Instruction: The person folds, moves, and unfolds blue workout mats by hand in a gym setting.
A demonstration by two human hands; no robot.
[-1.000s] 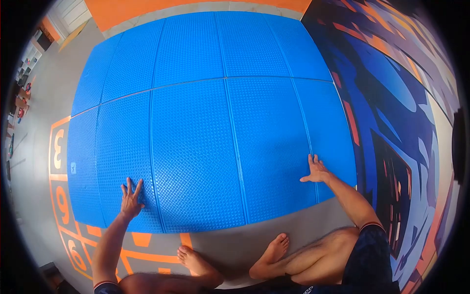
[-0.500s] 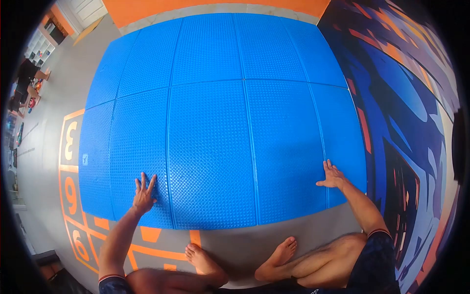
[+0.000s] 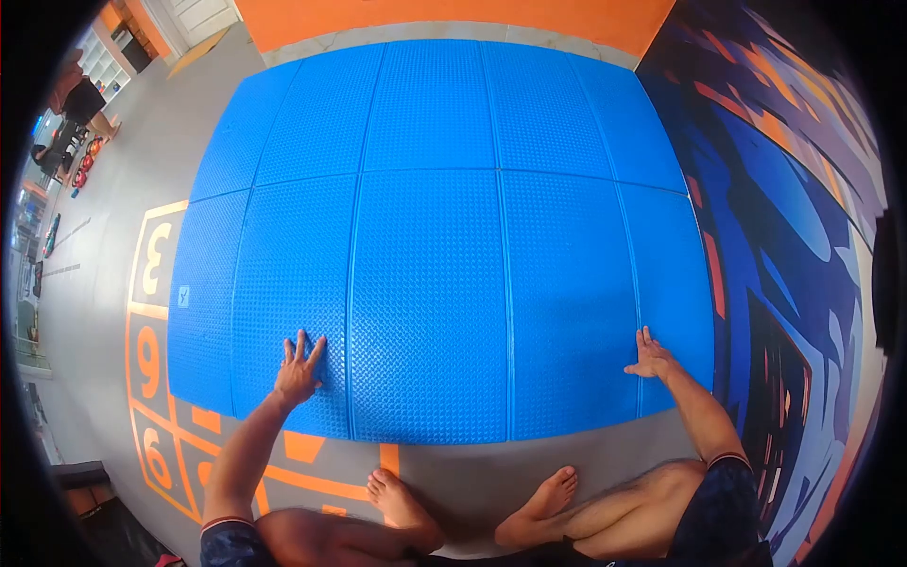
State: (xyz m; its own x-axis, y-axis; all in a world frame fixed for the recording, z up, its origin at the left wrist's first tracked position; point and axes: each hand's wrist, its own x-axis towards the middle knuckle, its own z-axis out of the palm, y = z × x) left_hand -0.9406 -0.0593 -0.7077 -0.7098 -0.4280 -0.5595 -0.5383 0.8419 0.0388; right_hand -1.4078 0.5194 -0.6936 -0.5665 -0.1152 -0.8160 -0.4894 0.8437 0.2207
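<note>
Two large blue textured mats point(image 3: 430, 274) lie edge to edge on the floor, each creased into several panels. My left hand point(image 3: 299, 370) rests on the near mat, left of a crease, with its fingers spread. On the right, my right hand point(image 3: 654, 358) touches the same mat at another crease, fingers stretched out and apart. Neither hand holds anything. My bare feet point(image 3: 397, 498) stand on the grey floor just short of the mat's near edge.
An orange wall point(image 3: 453, 21) stands behind the far mat. A painted mural wall point(image 3: 765, 236) runs along the right. Orange numbered squares point(image 3: 148, 369) mark the floor at left. Farther off, a person point(image 3: 83, 99) is near red kettlebells point(image 3: 83, 170).
The view has turned slightly left, so the mats appear shifted right. Both hands stay on the near mat with fingers spread; the right hand's fingers have shifted a little.
</note>
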